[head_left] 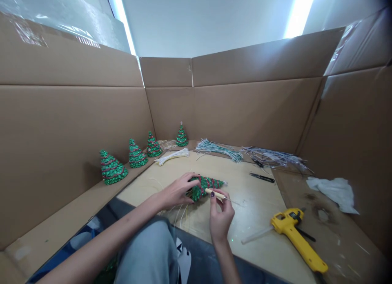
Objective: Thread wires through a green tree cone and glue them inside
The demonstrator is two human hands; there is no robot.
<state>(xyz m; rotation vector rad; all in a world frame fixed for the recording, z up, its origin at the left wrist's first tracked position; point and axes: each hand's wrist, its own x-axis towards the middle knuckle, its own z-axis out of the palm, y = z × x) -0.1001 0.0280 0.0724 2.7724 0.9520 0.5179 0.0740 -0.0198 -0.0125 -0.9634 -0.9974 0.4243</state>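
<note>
"What's that person working on?"

"A small green woven tree (203,188), lying on its side above a pale wooden board (254,206). Its tip points right, and loose pale strands (180,215) trail down from the wide end."

"How are the hands set?"

"The left hand (177,191) is clenched round the wide end, fingers curled over the green. The right hand (221,217) pinches a wooden-handled pick (215,194) between thumb and fingertips, right up against the tree's side. Its thin metal end points away to the right."

"So what stage is this?"

"Close handwork on this one tree, by the look of it. Four similar trees (136,154) stand upright on the cardboard ledge (73,208) to the left, and bundles of green-and-white wire (218,150) lie at the back of the board."

"What would the next move call for?"

"A free hand, I'd say. The yellow glue gun (294,231) lies well off to the right, near the black-handled scissors (261,177), and the right hand would have to let go of the pick to take up either one."
</note>
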